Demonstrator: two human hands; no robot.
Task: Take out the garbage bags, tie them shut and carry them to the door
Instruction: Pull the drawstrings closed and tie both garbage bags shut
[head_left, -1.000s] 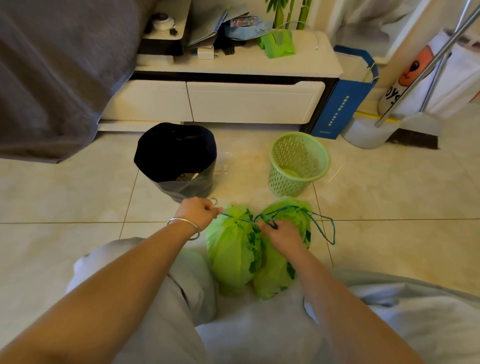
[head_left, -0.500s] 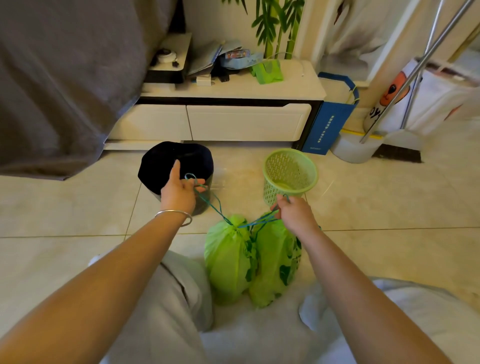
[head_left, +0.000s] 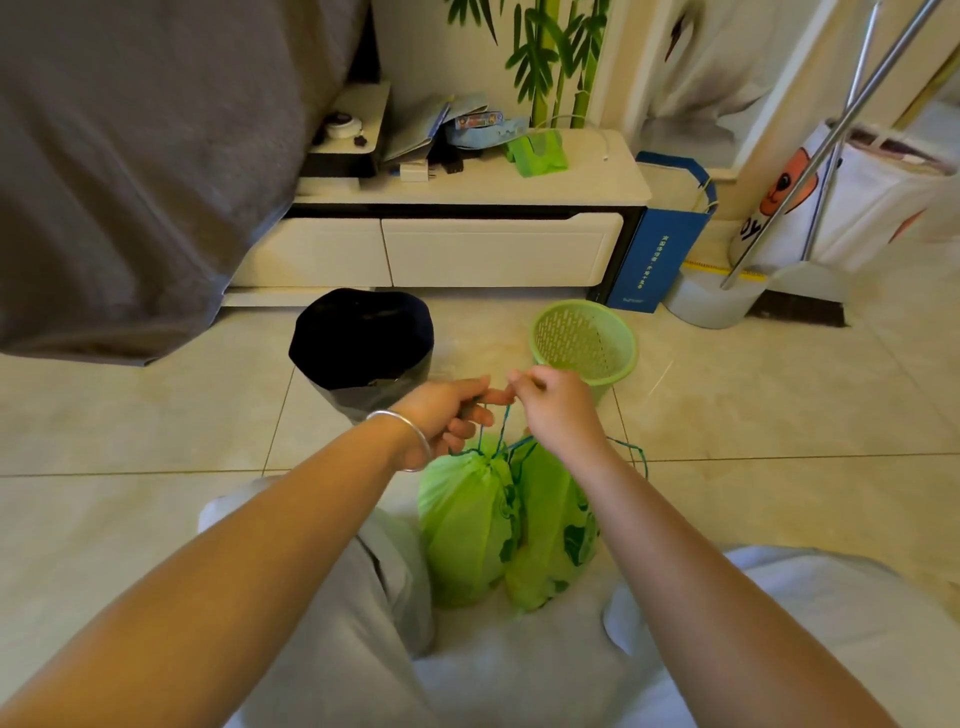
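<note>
Your left hand (head_left: 447, 410) and right hand (head_left: 558, 408) both pinch the blue drawstring (head_left: 503, 423) with curled fingers, above two green garbage bags (head_left: 467, 525) at 6 o'clock.

Bags (head_left: 467, 525), bins (head_left: 584, 340) on floor (head_left: 753, 410)

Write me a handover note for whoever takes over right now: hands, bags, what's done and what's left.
Left hand and right hand meet above the bags, both pinching the blue drawstring.
Left green bag and right green bag stand side by side on the floor between the knees, mouths cinched.
Done: both bags are out; the green basket is bare, the black bin is lined.
Left: finish the knot, carry both to the door.
</note>
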